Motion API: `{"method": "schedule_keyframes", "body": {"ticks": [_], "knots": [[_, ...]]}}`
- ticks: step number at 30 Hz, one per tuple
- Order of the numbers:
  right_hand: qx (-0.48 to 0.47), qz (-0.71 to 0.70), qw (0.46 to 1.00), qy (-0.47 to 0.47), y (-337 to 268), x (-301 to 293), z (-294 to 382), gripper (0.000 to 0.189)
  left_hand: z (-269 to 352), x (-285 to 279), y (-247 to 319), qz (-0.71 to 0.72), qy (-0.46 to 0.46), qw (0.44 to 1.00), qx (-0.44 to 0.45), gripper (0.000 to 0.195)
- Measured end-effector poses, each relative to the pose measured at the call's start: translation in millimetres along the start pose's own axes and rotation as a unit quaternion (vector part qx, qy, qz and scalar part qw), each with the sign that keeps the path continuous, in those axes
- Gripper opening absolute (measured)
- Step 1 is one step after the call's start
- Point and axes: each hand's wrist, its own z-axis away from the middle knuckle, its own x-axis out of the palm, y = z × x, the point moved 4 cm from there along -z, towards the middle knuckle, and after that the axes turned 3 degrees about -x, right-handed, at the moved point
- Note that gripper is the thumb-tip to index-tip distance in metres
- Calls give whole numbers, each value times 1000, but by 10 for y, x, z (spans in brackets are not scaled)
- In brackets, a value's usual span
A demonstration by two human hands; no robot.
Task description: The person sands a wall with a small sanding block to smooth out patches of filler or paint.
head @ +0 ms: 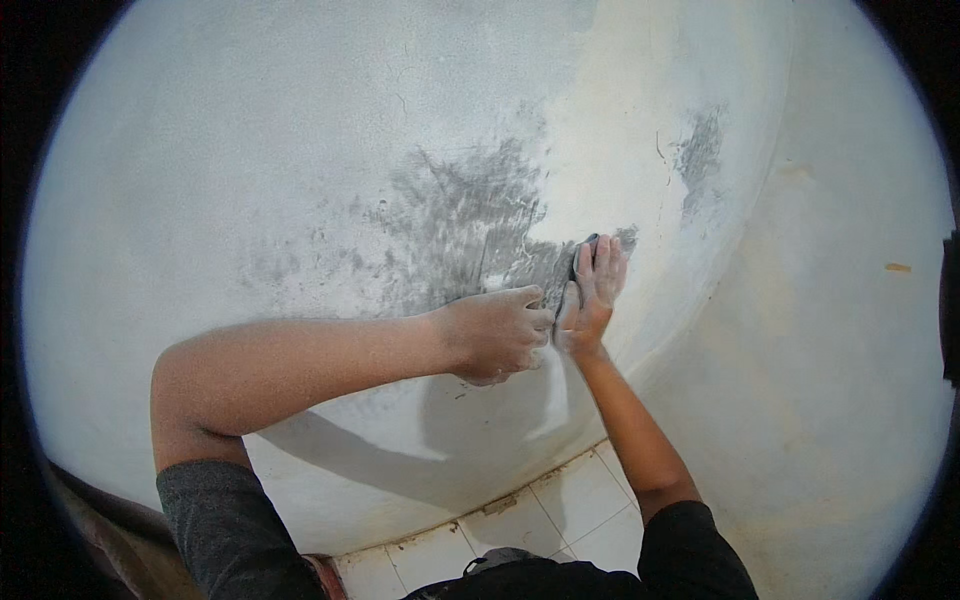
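A pale plastered wall [322,150] with a dark grey scuffed patch [472,210] fills the view before me. My right hand [596,296], dusted white, lies nearly flat against the wall at the patch's right end, over a thin dark sheet or pad [577,262] whose edge shows along the fingers; its kind is unclear. Close by on the left, my left hand [499,334] is curled with its back to the camera, its fingertips near the right wrist. Whether something is pinched in those fingers is hidden. A smaller grey patch [701,157] marks the wall farther right.
The wall meets another wall [832,322] in a corner at the right. White floor tiles [592,510] with dirty edges lie along the wall's foot. Brown cloth or a similar covering [127,540] is at the lower left. Thin cracks show in the plaster.
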Motion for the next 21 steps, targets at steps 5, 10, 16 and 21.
{"method": "schedule_keyframes", "body": {"ticks": [5,10,16,21], "knots": [[324,-314,873,185,579,-75,-246,53,-100,-50,-8,5,29,1000,-2,18],[185,-361,898,169,261,205,27,55,-8,-25,-64,18,94,994,-43,14],[223,-236,934,151,357,30,-78,52,-20,-217,-254,42,249,965,-69,12],[75,-108,990,43,275,-14,96,52,28,-497,-450,123,302,940,-104,17]]}}
